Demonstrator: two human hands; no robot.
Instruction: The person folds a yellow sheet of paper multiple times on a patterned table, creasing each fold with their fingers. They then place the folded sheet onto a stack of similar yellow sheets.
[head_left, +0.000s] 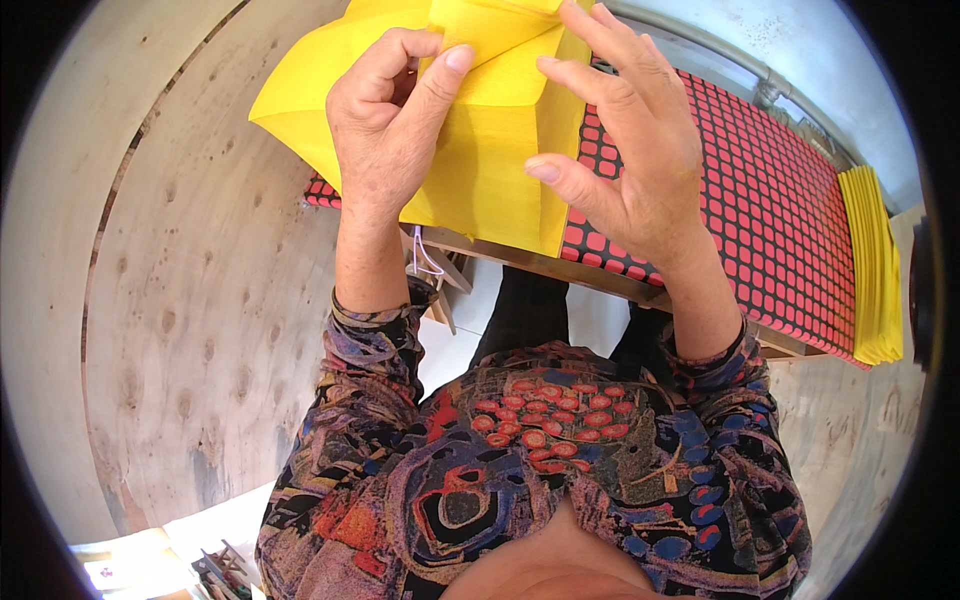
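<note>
A large folded piece of yellow paper or thin cloth (491, 150) lies over the near edge of the table and reaches past the top of the view. My left hand (397, 112) pinches a folded flap of it between thumb and curled fingers. To the right, my right hand (630, 142) hovers with thumb and fingers spread. Its upper fingertips come close to the flap's edge; whether they touch it I cannot tell. One diagonal crease runs across the flap between the two hands. The far part of the yellow piece is cut off by the frame.
A red-and-black patterned cloth (757, 195) covers the table. At its right end rests a stack of folded yellow pieces (870, 262). Beneath the near edge hangs a lilac loop (426, 255), near some wooden legs (442, 300). Plywood panelling (187, 285) stands on the left.
</note>
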